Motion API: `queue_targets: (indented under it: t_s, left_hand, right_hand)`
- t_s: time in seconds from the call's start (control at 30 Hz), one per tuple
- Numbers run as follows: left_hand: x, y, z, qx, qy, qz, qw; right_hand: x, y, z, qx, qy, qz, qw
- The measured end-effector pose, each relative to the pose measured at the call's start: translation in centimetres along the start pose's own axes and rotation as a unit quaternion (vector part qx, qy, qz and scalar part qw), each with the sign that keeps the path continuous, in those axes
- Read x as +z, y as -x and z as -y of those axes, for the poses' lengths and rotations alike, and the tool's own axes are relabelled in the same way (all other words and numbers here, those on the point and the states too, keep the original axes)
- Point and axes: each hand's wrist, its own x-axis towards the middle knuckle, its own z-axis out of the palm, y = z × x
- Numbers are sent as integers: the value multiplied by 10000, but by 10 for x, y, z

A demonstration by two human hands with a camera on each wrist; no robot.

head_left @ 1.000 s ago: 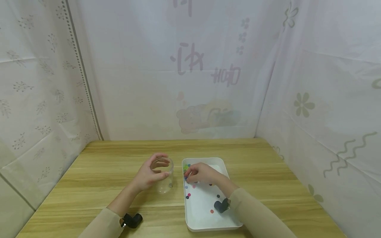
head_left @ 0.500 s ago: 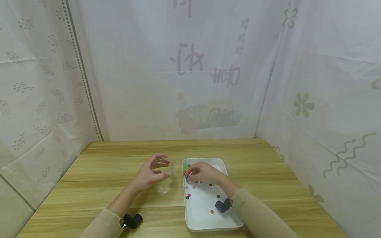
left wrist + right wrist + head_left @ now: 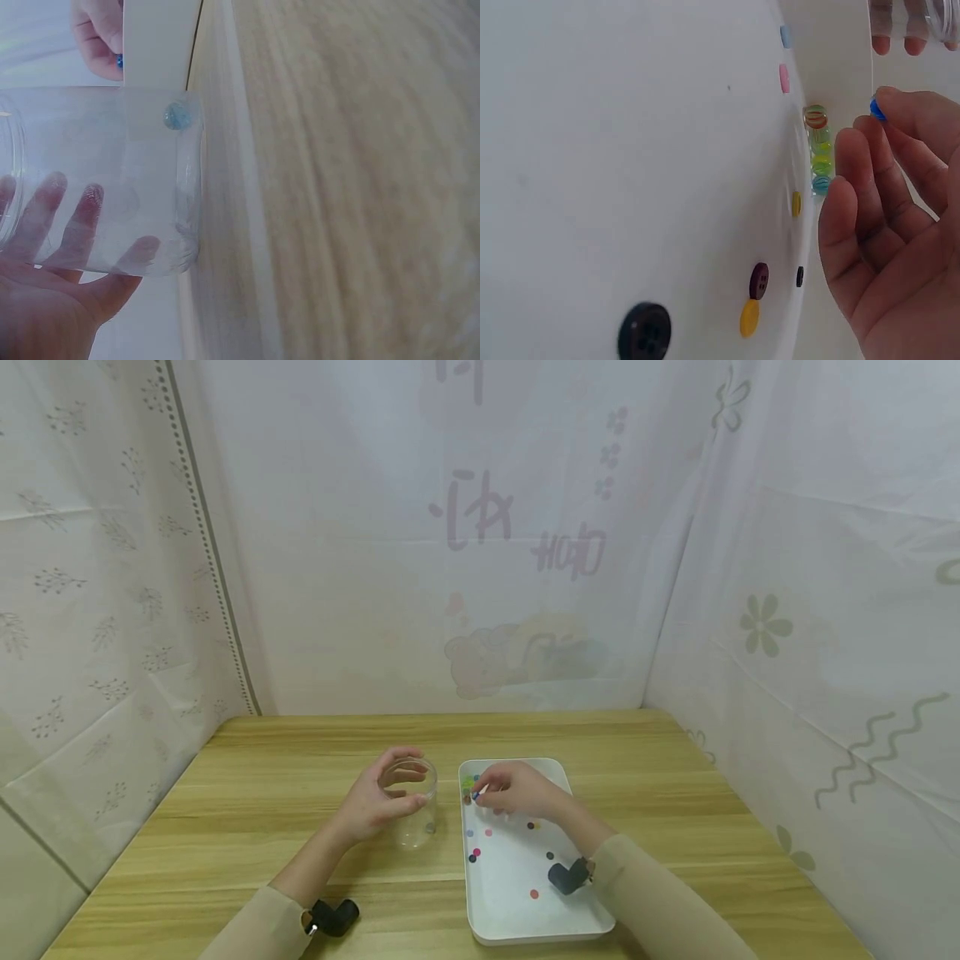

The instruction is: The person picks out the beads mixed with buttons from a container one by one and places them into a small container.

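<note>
Behind the wood-grained worktop [image 3: 315, 745] hung a pale back curtain [image 3: 352, 602] with faint mauve lettering [image 3: 486, 515]; the left curtain [image 3: 82, 635] bore grey sprigs [image 3: 58, 579], the right curtain [image 3: 847, 585] greenish flowers [image 3: 764, 623] and wavy lines [image 3: 897, 740]. Soft, even light lay over everything.

The tray [image 3: 510, 906] is white, one marble [image 3: 877, 109] blue, another marble [image 3: 815, 118] seemingly red-striped.
</note>
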Motion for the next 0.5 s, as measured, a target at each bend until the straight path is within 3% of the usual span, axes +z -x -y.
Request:
queue_targets:
  t_s: [0.5]
  left_hand:
    - [1,0,0,-17,45,25,10000]
  right_hand:
    - [-8,4,1,85,-47,-547,9985]
